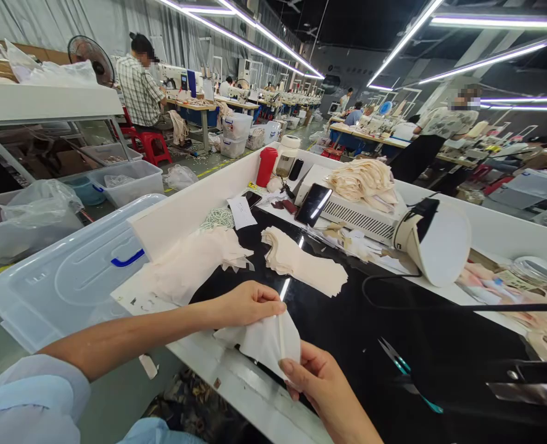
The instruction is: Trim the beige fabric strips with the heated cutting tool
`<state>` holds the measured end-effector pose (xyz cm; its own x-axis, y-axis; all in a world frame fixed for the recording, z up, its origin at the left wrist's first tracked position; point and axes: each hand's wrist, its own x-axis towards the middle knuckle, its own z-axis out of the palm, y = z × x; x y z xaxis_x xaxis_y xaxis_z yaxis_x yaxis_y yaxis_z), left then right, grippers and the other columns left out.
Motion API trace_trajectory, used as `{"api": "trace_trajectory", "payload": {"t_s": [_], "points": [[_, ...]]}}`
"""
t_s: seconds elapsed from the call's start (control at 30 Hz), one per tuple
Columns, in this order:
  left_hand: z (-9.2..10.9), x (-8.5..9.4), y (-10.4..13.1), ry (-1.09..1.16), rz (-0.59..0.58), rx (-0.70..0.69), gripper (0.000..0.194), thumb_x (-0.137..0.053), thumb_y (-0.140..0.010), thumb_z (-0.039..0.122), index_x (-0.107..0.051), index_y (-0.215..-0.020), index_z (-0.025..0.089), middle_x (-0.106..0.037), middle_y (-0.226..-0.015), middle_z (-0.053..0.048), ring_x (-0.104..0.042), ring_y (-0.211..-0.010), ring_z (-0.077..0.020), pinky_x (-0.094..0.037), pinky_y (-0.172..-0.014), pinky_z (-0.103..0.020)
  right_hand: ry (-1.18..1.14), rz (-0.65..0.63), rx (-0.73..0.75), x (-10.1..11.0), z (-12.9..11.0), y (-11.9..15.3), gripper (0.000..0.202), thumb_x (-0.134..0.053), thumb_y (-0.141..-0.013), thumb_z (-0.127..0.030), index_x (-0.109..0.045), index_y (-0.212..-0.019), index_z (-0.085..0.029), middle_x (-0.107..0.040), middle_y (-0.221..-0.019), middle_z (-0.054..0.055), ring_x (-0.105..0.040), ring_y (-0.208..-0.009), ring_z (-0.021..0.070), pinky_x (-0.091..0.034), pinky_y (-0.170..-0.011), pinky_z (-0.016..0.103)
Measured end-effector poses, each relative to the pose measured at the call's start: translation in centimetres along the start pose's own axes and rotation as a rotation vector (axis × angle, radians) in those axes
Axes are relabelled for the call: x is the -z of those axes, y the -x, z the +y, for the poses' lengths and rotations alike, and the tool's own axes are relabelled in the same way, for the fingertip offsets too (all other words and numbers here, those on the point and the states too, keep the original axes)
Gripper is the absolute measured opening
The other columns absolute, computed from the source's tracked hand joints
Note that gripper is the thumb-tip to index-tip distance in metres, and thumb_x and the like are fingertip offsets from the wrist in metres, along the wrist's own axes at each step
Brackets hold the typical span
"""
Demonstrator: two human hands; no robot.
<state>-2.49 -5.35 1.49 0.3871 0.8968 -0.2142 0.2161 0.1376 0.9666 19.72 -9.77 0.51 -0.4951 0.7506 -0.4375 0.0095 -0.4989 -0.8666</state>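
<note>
My left hand point(250, 303) pinches the upper edge of a thin white fabric piece point(266, 342) over the near edge of the black tabletop. Lower down, my right hand point(317, 377) grips the same piece between thumb and fingers. A narrow pale strip point(281, 336) runs along the cloth between the two hands. Just beyond them lies a stack of cream fabric pieces point(306, 264). A looser heap of pale cloth point(192, 262) rests to the left. Thread snips with teal handles point(407, 370) lie to the right of my right hand.
Along the back stand a red bottle point(267, 166), a phone point(314, 205), a white machine point(356, 216) with folded cloth point(363, 182) on top, and a white lamp point(435, 240). A black cable crosses the right side. Plastic bins point(69, 265) flank the table's left; people sit at sewing stations beyond.
</note>
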Motion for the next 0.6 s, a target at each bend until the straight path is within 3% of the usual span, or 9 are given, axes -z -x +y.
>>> {"api": "trace_trajectory", "payload": {"t_s": [0.1, 0.2, 0.27, 0.4, 0.5, 0.6], "points": [[0.2, -0.2, 0.0, -0.029, -0.055, -0.021, 0.042, -0.067, -0.091, 0.056, -0.068, -0.082, 0.015, -0.054, -0.071, 0.003, -0.045, -0.067, -0.0113, -0.034, -0.058, -0.021, -0.043, -0.030, -0.021, 0.3, 0.5, 0.3, 0.048, -0.099, -0.066, -0.060, -0.079, -0.077, -0.017, -0.061, -0.065, -0.001, -0.048, -0.061, 0.0098, -0.044, -0.062, 0.024], [0.4, -0.4, 0.1, -0.068, -0.132, -0.052, 0.040, -0.067, -0.093, 0.054, -0.070, -0.084, 0.015, -0.057, -0.074, 0.003, -0.048, -0.069, -0.0111, -0.036, -0.060, -0.021, -0.191, 0.011, 0.025, 0.3, 1.3, 0.0, 0.052, -0.099, -0.066, -0.059, -0.084, -0.097, -0.020, -0.067, -0.071, 0.001, -0.057, -0.066, 0.0140, -0.051, -0.067, 0.028], [0.6, -0.4, 0.1, -0.100, -0.187, -0.050, 0.039, -0.067, -0.094, 0.053, -0.071, -0.085, 0.016, -0.056, -0.072, 0.003, -0.047, -0.067, -0.0108, -0.035, -0.059, -0.021, -0.280, 0.096, 0.088, 0.4, 1.5, -0.7, 0.053, -0.097, -0.069, -0.059, -0.084, -0.106, -0.022, -0.071, -0.078, 0.003, -0.061, -0.070, 0.0156, -0.054, -0.068, 0.029], [1.4, 0.6, -0.3, -0.204, -0.247, -0.038, 0.036, -0.066, -0.098, 0.050, -0.075, -0.090, 0.016, -0.063, -0.076, 0.002, -0.053, -0.068, -0.0123, -0.038, -0.060, -0.022, -0.301, 0.368, 0.202, 1.5, 0.8, -2.4, 0.045, -0.100, -0.065, -0.055, -0.084, -0.091, -0.022, -0.071, -0.082, 0.003, -0.059, -0.068, 0.0134, -0.052, -0.060, 0.026], [2.8, 2.2, -0.6, -0.451, -0.171, -0.161, 0.024, -0.066, -0.100, 0.038, -0.075, -0.091, 0.018, -0.071, -0.084, 0.002, -0.062, -0.077, -0.0139, -0.041, -0.067, -0.022, -0.259, 0.477, 0.287, 2.9, -0.7, -2.9, 0.044, -0.103, -0.060, -0.053, -0.083, -0.086, -0.024, -0.066, -0.081, -0.001, -0.053, -0.067, 0.0100, -0.049, -0.057, 0.021], [4.1, 3.9, -0.3, -0.810, 0.017, -0.372, 0.017, -0.063, -0.105, 0.029, -0.075, -0.095, 0.020, -0.073, -0.097, 0.000, -0.066, -0.088, -0.0166, -0.042, -0.075, -0.024, -0.186, 0.536, 0.368, 4.2, -1.7, -2.2, 0.039, -0.102, -0.062, -0.051, -0.083, -0.082, -0.024, -0.067, -0.086, -0.001, -0.050, -0.068, 0.0093, -0.047, -0.058, 0.021]]}}
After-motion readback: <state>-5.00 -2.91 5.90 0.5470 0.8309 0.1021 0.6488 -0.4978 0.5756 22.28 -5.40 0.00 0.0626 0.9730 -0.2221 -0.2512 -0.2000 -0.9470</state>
